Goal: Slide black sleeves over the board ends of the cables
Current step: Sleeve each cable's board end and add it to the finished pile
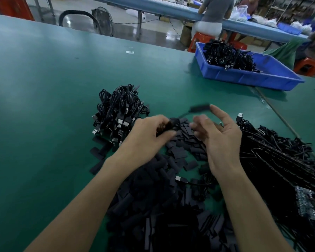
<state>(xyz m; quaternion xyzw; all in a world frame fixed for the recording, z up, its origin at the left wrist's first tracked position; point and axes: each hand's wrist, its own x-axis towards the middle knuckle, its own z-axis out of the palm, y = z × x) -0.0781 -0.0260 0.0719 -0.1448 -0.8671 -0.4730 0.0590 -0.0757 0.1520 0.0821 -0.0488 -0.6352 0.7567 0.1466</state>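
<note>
My left hand (149,131) grips the coiled bundle of a black cable (173,122). The cable's far end, covered by a black sleeve (199,107), sticks out blurred past my right hand's index fingertip. My right hand (220,137) hovers beside it, fingers spread and relaxed, holding nothing. Below both hands lies a big heap of loose black sleeves (164,197). A pile of coiled cables with USB plugs (116,113) lies to the left. More cables with bare circuit boards (284,170) spread out on the right.
The green table (44,106) stretches away to the left and back. A blue tray (247,73) with black cables stands at the back right. Behind it a person sits on an orange stool (202,38) at another bench.
</note>
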